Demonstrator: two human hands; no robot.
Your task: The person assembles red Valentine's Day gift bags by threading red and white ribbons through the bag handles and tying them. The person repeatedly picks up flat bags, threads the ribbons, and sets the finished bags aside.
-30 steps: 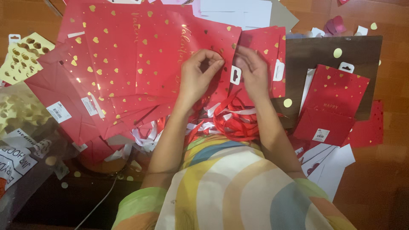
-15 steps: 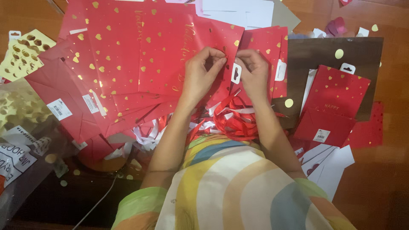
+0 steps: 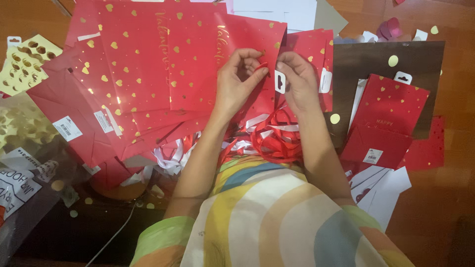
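Note:
My left hand [image 3: 241, 79] and my right hand [image 3: 297, 79] meet over a red paper gift bag [image 3: 257, 44] printed with gold hearts. Both pinch a short piece of red ribbon [image 3: 262, 65] between thumb and fingers at the bag's edge. A white hang tab [image 3: 280, 81] shows just under my right thumb. Below my wrists lies a tangle of red and white ribbon [image 3: 272, 141] on my lap.
Several flat red heart-print bags [image 3: 138, 64] overlap to the left. A smaller red bag [image 3: 386, 118] lies on a dark brown sheet [image 3: 376, 59] at the right. A yellow punched card [image 3: 27, 64] sits far left, white paper sheets [image 3: 381, 188] lower right, on a wooden floor.
Both hands stay together at the bag's edge. The fingers have shifted slightly, and the red ribbon end now shows between them.

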